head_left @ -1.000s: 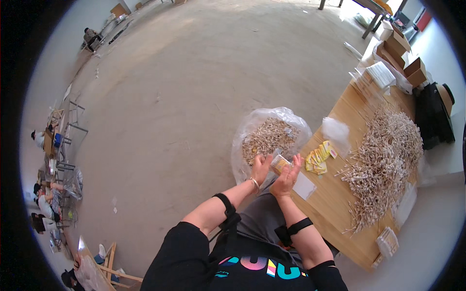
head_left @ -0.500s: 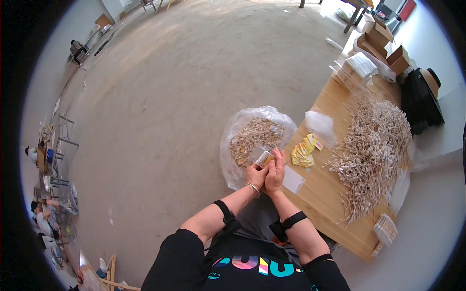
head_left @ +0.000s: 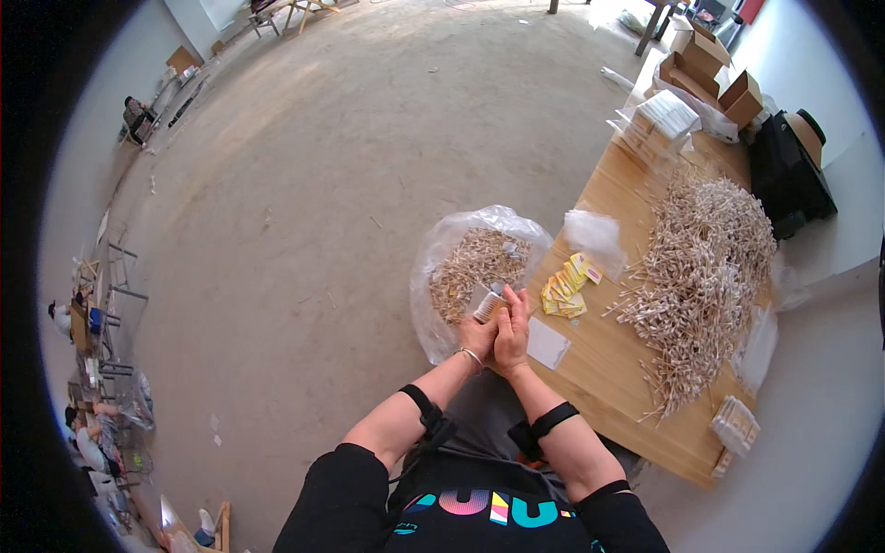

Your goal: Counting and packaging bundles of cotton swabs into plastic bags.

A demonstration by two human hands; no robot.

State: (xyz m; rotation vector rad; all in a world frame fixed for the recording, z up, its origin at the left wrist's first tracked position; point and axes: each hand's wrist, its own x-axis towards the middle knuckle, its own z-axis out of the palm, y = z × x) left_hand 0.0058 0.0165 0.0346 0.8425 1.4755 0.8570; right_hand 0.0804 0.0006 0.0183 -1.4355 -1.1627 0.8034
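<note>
My left hand [head_left: 476, 335] and my right hand [head_left: 511, 334] are pressed together around a small clear bag of cotton swabs [head_left: 489, 306]. The left fingers wrap its lower end, while the right palm and fingers lie along its right side. Part of the bag is hidden by my hands. Just beyond it, a large clear plastic sack [head_left: 426, 318] stands open, with many loose cotton swabs [head_left: 472, 263] inside. To the right, yellow printed cards [head_left: 564, 293] lie in a loose stack on the wooden table [head_left: 636, 405], near a white card [head_left: 548, 343].
A big heap of cotton swabs [head_left: 705, 276] covers the table's right side. Clear empty bags [head_left: 595, 238] lie beyond the yellow cards. Filled packs [head_left: 666, 118] and open cardboard boxes [head_left: 705, 69] sit at the far end. More packs [head_left: 735, 424] rest by the near right corner.
The view has shifted slightly, so the table and sack appear a little further left. Both hands keep their hold on the bag of cotton swabs.
</note>
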